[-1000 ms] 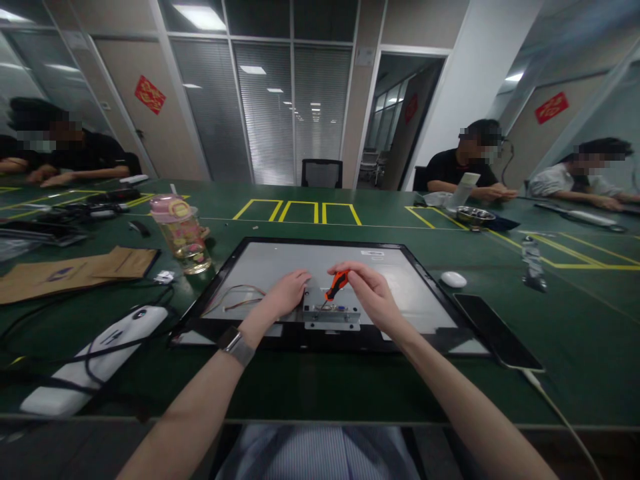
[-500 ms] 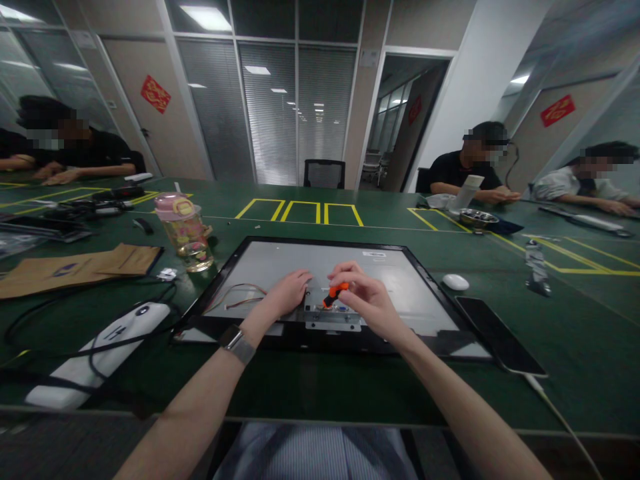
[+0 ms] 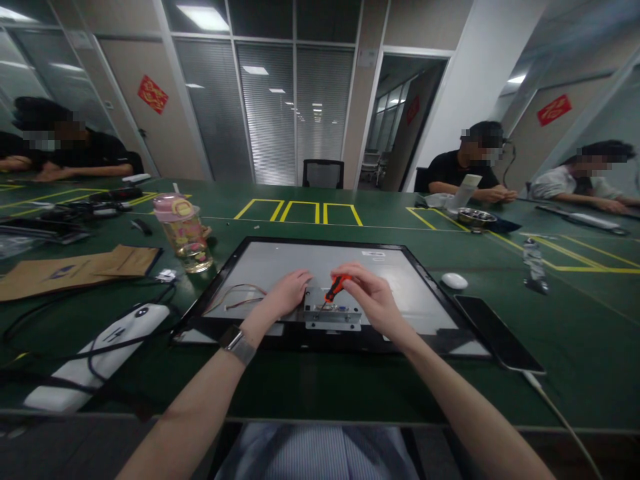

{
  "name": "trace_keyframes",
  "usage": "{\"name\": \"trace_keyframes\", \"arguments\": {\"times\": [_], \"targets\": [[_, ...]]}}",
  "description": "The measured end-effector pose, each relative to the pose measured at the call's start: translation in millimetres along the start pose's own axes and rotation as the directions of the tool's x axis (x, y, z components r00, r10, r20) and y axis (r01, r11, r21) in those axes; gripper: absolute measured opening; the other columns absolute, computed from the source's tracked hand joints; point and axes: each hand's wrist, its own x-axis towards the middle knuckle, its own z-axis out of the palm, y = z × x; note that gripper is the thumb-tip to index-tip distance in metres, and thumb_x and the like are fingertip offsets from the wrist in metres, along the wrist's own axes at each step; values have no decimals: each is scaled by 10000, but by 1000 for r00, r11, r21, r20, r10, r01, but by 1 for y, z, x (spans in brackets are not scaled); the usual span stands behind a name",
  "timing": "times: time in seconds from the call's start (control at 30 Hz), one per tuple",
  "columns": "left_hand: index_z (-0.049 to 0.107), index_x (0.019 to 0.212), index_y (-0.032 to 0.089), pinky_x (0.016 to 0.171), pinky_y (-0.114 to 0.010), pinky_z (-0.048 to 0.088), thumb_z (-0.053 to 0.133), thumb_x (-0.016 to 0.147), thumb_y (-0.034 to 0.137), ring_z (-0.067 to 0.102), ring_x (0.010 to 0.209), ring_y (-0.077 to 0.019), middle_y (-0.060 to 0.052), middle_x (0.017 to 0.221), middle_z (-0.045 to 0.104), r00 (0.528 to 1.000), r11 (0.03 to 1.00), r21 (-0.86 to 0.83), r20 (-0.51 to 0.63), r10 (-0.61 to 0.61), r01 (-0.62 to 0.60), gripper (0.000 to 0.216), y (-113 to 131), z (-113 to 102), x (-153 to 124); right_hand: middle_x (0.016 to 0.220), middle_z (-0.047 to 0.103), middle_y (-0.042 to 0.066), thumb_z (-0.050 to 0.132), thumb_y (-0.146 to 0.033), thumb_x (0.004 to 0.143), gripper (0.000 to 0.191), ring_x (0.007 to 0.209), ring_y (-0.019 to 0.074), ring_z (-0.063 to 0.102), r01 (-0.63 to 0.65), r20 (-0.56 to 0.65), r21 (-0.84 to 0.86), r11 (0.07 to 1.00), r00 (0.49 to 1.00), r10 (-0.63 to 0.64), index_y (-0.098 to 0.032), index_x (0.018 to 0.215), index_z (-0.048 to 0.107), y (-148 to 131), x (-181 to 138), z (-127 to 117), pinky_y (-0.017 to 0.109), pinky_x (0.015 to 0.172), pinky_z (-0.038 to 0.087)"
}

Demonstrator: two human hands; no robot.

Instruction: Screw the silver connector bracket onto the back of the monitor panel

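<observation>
A flat display panel [image 3: 280,263] lies back side up on the green table, its black frame around a grey sheet. On its near edge stands a metal bracket [image 3: 333,319] with small connectors, one of them blue. My right hand [image 3: 373,297] is closed on an orange and black screwdriver [image 3: 336,288], which leans with its tip down at the connector row. My left hand [image 3: 287,293] lies on the panel just left of the bracket, fingers stretched out; its thumb is hidden. Thin loose wires [image 3: 235,293] lie left of that hand.
To the left are a pink-lidded bottle [image 3: 183,230], a brown paper bag [image 3: 85,270] and a white power strip [image 3: 100,357] with black cables. A phone [image 3: 497,333] and a white oval object [image 3: 455,281] lie at right. Other people sit across the table.
The screwdriver has tilted further, its handle leaning up and right and its shaft now visible. My right fingers have shifted along the handle; my left hand stays in place.
</observation>
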Motion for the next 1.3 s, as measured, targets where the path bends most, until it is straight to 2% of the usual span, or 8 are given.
{"name": "trace_keyframes", "arguments": {"times": [0.17,0.37,0.47,0.57,0.67,0.87,1.03,1.3], "targets": [[584,1284,130,1145,-424,374,397,926,121,522,1296,-230,-156,1392,563,1000,1000,15,12,0,-1,404,-1,0,0,1142,711,83,426,-251,1018,315,1082,218,664,83,43,-101,991,996,-80,-281,1277,604,-1,-1,-1,413,947,519],[578,1296,135,1146,-416,377,405,931,142,494,1338,-240,-158,1431,537,999,999,26,14,-40,40,404,2,-2,-1,970,714,60,632,-272,920,167,907,223,669,80,-118,-194,978,987,-104,-275,1060,722,4,-2,1,390,818,544],[581,1289,140,1151,-418,370,406,933,156,490,1344,-238,-156,1433,539,999,999,16,6,-40,40,397,1,0,0,1048,702,75,547,-255,963,264,969,228,658,89,-98,-211,974,989,-112,-293,1180,692,1,-3,3,414,868,535],[586,1280,148,1153,-415,364,399,931,156,488,1343,-223,-142,1419,556,1000,1000,18,-3,-17,17,395,-2,1,0,1175,688,79,472,-228,994,345,1091,230,643,48,-30,-90,995,998,-51,-310,1293,625,-3,-3,4,443,961,510],[583,1286,155,1148,-410,371,403,924,149,503,1326,-217,-132,1413,562,1000,1000,19,-4,-6,6,404,-1,1,0,1092,687,64,557,-222,953,320,1016,213,654,14,-67,-35,999,998,-17,-315,1241,661,-1,-3,5,403,897,536],[594,1281,131,1153,-391,366,409,911,126,512,1317,-224,-144,1413,560,999,999,20,9,-33,33,414,4,-4,-1,967,642,57,622,-233,906,253,894,198,622,17,-164,-136,991,986,-39,-279,1138,711,9,-2,4,380,803,541],[645,1216,187,1146,-384,373,483,884,163,544,1277,-208,-93,1360,616,1000,993,-114,19,-15,17,370,-5,-12,1,1044,659,70,573,-269,943,295,977,218,644,5,-122,-113,994,992,-19,-283,1225,656,11,-4,5,416,867,554],[703,1126,149,1024,-397,473,482,884,297,658,1099,-244,-104,1148,734,983,902,-400,-17,-184,162,360,-24,-28,11,1079,690,81,560,-297,948,305,964,240,673,-47,-101,-98,994,994,37,-273,1243,634,8,-4,6,439,887,569]]}}
